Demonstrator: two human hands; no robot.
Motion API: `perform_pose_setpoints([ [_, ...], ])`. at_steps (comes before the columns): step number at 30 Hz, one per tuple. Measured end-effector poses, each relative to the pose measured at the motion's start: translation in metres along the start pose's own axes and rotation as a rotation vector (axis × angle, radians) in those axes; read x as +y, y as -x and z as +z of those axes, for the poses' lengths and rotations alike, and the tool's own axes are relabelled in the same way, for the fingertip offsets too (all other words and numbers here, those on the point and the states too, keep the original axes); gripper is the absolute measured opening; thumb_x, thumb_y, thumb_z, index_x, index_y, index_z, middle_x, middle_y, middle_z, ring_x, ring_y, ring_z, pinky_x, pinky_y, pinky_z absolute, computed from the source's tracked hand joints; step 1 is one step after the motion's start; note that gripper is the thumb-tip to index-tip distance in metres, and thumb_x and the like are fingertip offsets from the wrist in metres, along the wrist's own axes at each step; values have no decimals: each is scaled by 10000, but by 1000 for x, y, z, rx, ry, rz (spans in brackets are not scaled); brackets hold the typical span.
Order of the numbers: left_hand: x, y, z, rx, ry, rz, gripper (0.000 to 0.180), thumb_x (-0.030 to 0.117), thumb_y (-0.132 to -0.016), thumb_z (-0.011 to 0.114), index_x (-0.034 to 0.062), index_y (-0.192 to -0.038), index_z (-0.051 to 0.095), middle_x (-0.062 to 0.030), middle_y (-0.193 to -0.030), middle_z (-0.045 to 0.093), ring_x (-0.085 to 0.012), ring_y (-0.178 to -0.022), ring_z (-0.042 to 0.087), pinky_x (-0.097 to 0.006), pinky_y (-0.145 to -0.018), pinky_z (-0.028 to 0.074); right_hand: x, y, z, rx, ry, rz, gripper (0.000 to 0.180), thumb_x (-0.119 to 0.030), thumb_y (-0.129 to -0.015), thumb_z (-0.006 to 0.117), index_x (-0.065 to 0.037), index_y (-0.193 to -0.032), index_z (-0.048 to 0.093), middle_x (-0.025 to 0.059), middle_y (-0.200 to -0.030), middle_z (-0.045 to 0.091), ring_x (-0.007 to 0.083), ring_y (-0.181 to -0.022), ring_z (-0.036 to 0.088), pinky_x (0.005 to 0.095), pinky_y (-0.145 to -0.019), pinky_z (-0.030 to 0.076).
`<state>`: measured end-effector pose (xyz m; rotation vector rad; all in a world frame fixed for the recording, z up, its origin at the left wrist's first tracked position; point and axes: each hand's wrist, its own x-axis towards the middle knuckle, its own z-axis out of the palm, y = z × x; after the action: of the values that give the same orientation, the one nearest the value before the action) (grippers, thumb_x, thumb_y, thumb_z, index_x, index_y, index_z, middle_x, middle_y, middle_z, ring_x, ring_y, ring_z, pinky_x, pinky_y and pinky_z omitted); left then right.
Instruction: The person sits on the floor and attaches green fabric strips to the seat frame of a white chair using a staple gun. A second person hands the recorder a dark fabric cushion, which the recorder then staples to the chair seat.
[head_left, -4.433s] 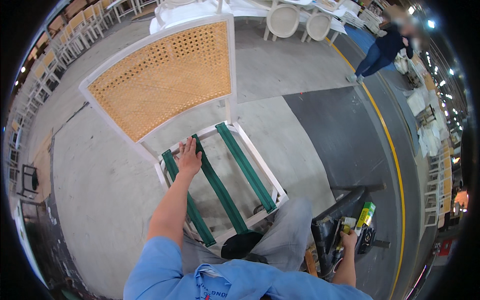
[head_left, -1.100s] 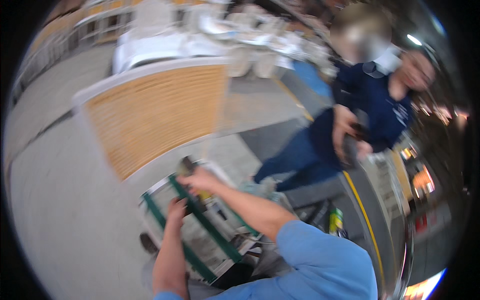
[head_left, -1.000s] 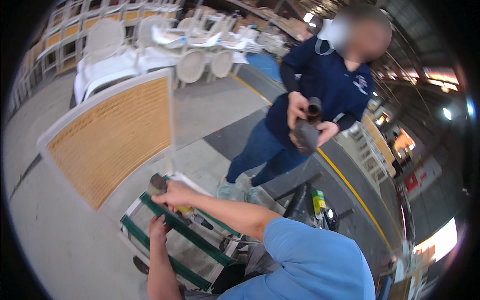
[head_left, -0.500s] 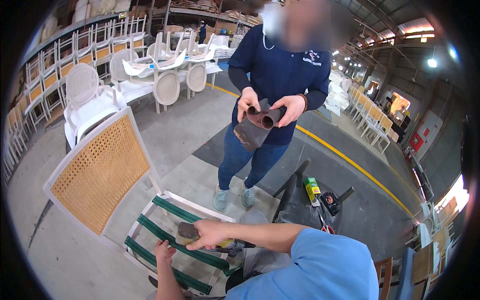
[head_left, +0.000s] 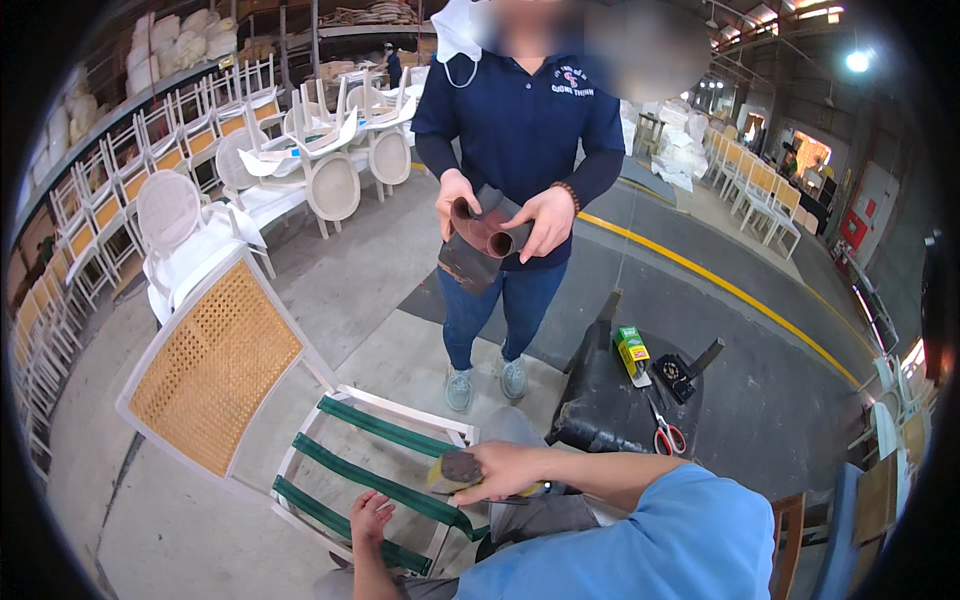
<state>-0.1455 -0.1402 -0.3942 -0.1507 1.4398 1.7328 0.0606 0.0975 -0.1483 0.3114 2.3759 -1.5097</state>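
While the right hand point(head_left: 505, 470) closes its grip on a tool point(head_left: 455, 470) — half hidden — the left hand point(head_left: 372, 518) lies flat on webbing point(head_left: 385, 490).

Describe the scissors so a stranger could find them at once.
Start from the white chair with the cane back and look right to the black stool. The scissors lie on its right edge, the only red-handled tool, just below the green and yellow box.

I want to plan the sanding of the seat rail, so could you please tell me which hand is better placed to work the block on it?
Probably the right hand: it already grips the sanding block against the white seat frame. The left hand lies lower, on a green strap, bracing the chair.
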Motion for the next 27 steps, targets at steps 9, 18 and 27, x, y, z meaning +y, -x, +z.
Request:
perform_pose_setpoints([
  [9, -3, 15, -3, 8, 60, 47, 284, 183, -1009, 634, 85, -1260, 545, -142, -1090, 724, -299, -874, 738, -390, -730, 583, 80, 93, -74, 283, -498, 272, 507, -378, -901, 812, -14, -1204, 631, 65, -851, 691, 137, -601, 617, 309, -533, 530],
  [18, -3, 19, 19, 107, -83, 49, 327, 116, -963, 643, 54, -1267, 540, -130, -1037, 733, -239, -817, 736, -315, -689, 559, 243, 143, -140, 733, -731, 524, 481, -345, -894, 827, -76, -1232, 614, 57, -961, 650, 175, -666, 629, 330, -557, 548],
  [27, -8, 32, 24, 134, -62, 117, 379, 69, -938, 651, 25, -1291, 521, -132, -1040, 721, -246, -829, 724, -351, -752, 571, 316, 136, -150, 923, -756, 624, 460, -393, -839, 867, -30, -1077, 715, 93, -948, 716, 266, -843, 696, 418, -717, 593],
])
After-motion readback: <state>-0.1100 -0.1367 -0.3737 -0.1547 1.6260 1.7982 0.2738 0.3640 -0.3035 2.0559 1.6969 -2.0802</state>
